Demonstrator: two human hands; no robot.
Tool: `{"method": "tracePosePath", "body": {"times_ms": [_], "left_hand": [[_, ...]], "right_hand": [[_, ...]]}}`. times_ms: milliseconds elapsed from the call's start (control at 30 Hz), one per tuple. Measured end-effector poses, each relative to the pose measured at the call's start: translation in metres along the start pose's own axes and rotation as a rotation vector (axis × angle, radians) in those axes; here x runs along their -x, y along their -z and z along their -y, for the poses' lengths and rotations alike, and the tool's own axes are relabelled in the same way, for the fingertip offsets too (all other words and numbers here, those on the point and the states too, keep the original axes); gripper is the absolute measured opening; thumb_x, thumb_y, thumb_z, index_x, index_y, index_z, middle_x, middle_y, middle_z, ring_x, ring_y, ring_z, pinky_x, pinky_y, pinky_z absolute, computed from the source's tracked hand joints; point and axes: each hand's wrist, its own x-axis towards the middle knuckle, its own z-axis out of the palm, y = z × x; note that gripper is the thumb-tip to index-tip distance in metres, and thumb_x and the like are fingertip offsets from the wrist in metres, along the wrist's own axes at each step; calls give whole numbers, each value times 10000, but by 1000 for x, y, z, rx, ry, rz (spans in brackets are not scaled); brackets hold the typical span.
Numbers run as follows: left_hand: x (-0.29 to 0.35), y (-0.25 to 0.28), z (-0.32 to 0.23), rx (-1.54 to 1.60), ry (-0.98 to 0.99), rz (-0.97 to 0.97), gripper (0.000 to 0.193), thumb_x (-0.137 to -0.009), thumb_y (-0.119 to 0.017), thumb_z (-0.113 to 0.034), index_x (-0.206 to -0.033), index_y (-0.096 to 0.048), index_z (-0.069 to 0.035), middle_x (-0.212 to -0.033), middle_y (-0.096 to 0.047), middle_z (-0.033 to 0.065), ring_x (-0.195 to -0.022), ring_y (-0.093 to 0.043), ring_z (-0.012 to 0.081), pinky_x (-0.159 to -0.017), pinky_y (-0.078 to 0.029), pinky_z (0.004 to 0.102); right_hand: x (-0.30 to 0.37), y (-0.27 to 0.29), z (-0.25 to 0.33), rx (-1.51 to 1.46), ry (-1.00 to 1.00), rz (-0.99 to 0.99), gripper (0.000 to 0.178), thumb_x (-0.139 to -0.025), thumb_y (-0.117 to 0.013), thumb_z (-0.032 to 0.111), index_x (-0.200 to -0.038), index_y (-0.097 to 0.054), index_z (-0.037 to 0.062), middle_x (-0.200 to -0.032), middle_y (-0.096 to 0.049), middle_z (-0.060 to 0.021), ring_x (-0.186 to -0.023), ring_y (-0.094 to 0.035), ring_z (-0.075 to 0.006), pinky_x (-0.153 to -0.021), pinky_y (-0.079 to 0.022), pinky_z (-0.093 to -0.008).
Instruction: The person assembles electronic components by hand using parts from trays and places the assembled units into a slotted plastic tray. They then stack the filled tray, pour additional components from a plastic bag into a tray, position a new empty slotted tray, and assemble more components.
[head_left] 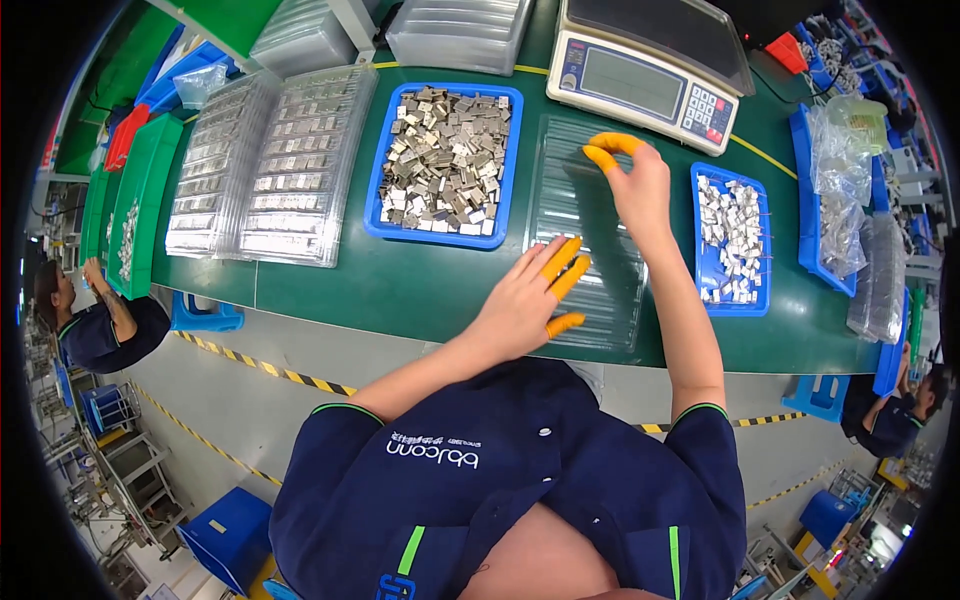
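A clear ribbed plastic tray [612, 300] lies on the green table in front of me. Over its near left part, my left hand [522, 305] is spread, yellow covers on some of its fingers. My right hand [638, 182] hovers above the tray's far right part, its yellow-covered thumb and fingertip brought together; whatever they pinch, if anything, is hidden or too small to make out. Left of the tray stands a blue bin [372, 215] heaped with small silver metal parts [445, 160]. On the right is a smaller blue bin [762, 240] of small white parts [730, 235].
A scale [640, 85] stands behind the tray. Stacked clear trays filled with metal parts [300, 170] lie at the left, beside a green bin [150, 200]. More clear trays [460, 35] are stacked at the back. Bagged items [835, 190] fill a bin at right. Co-workers sit at both sides.
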Motion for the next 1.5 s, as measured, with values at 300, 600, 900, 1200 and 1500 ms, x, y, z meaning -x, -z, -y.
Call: {"method": "tracePosePath", "body": {"times_ms": [300,600,900,1200,1500], "left_hand": [[31,-17,-24,-25,40,-6,602,-790,-576,-376,-1264,-411,-44,-1344,-345,150,-1285,-254,293,-1051,-212,400],[34,-19,-23,-21,20,-6,629,-769,-598,-385,-1262,-414,-39,-1328,-355,167,-1286,-248,300,-1043,-219,402],[34,-17,-21,30,17,28,609,-782,-584,-365,-1250,-418,-13,-1333,-344,177,-1294,-230,304,-1065,-183,400],[38,-1,-5,290,-51,-242,419,-747,-649,-230,-1134,-551,-104,-1270,-439,139,-1233,-342,332,-1012,-293,417],[-21,69,77,-300,265,-539,186,-681,-685,-145,-859,-675,-91,-888,-601,58,-888,-494,251,-832,-334,381]], "right_hand": [[0,-38,-15,436,496,24,152,-656,-661,74,-807,-670,58,-746,-615,-94,-773,-578,-221,-920,-394,-375],[8,-47,-26,239,380,67,210,-687,-654,33,-894,-671,62,-899,-645,-96,-926,-589,-302,-849,-472,-348],[5,-41,-20,123,388,159,190,-707,-639,59,-894,-673,68,-942,-623,-107,-890,-566,-296,-839,-451,-355],[2,20,-34,268,308,-94,231,-733,-628,62,-963,-645,79,-951,-620,-102,-916,-551,-276,-831,-420,-366],[16,22,-17,215,315,269,276,-772,-523,8,-1035,-602,39,-1137,-548,-111,-1128,-438,-292,-967,-350,-362]]}}
